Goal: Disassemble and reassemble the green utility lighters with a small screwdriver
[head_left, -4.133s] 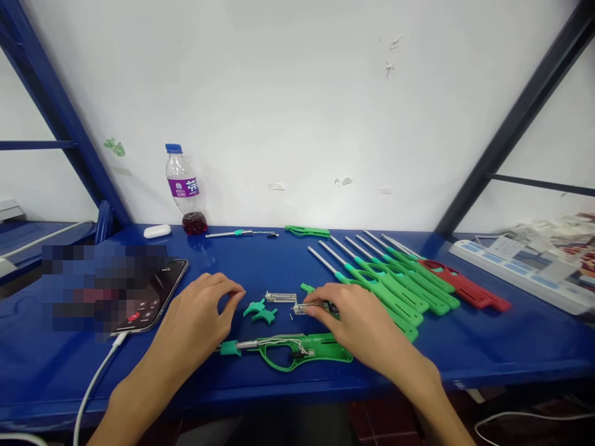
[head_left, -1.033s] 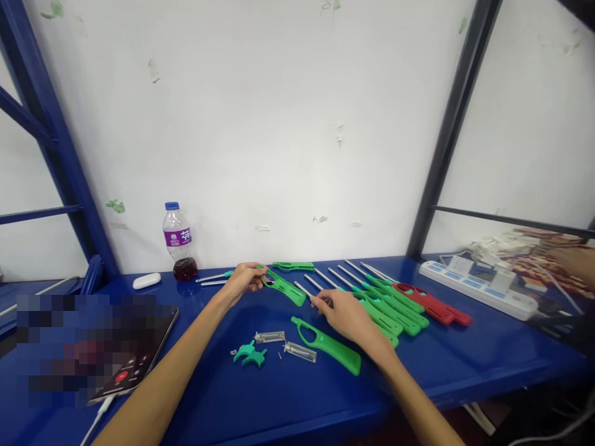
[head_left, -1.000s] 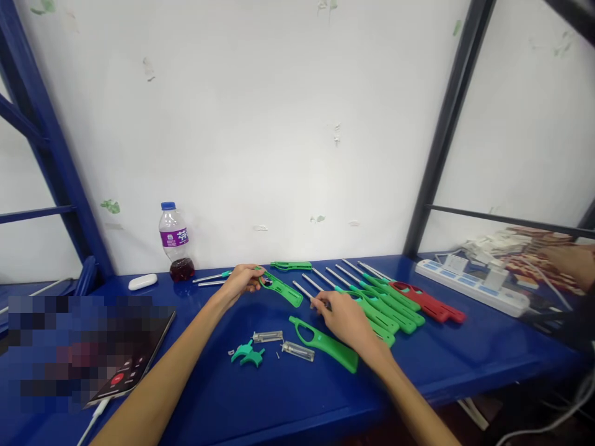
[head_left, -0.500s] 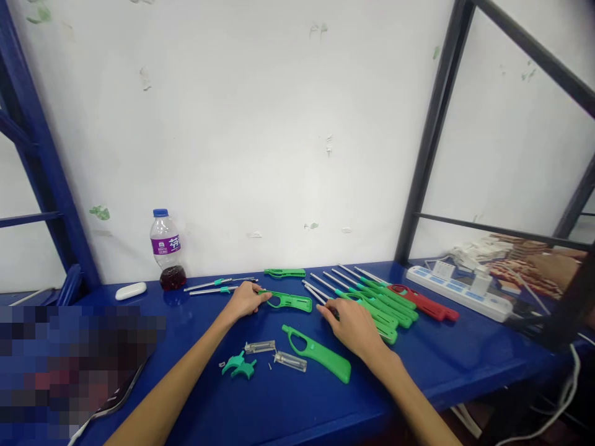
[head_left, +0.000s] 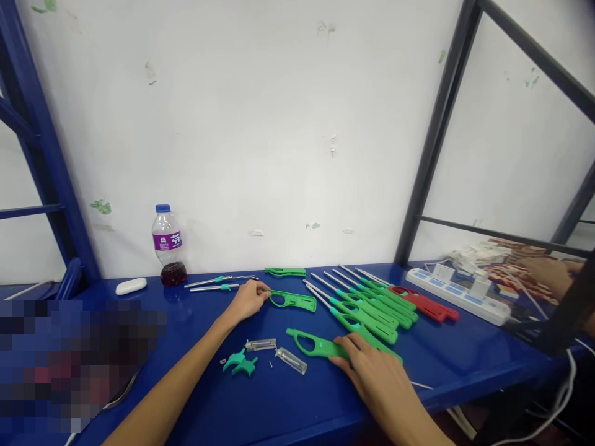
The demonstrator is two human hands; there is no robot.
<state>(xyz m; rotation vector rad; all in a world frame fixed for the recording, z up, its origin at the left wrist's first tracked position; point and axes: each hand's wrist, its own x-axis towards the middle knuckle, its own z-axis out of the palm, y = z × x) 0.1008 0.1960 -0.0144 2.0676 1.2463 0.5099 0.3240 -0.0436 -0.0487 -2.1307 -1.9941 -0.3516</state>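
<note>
My left hand (head_left: 250,300) pinches the narrow tip of a green lighter casing half (head_left: 294,301), its ribbed inside facing up. Lower on the desk, my right hand (head_left: 372,365) has its thumb and fingers closed around the wide end of another green lighter casing half (head_left: 320,345), smooth side up. Left of that piece lie two clear fuel tanks (head_left: 260,345) and two teal triggers (head_left: 239,362). Metal lighter tubes (head_left: 216,287) with teal parts rest beyond my left hand. A third green casing piece (head_left: 286,272) lies near the wall.
Assembled green lighters (head_left: 372,310) lie in a slanted row at the right, with red lighters (head_left: 423,303) beside them. Behind stands a white power strip (head_left: 458,296) with plugs. A drink bottle (head_left: 170,248) and a white case (head_left: 131,285) occupy the left back.
My right hand has moved from the end of the lighter row toward the front and taken hold of the smooth casing half. A green lighter shows where it was. My left hand keeps its pinch.
</note>
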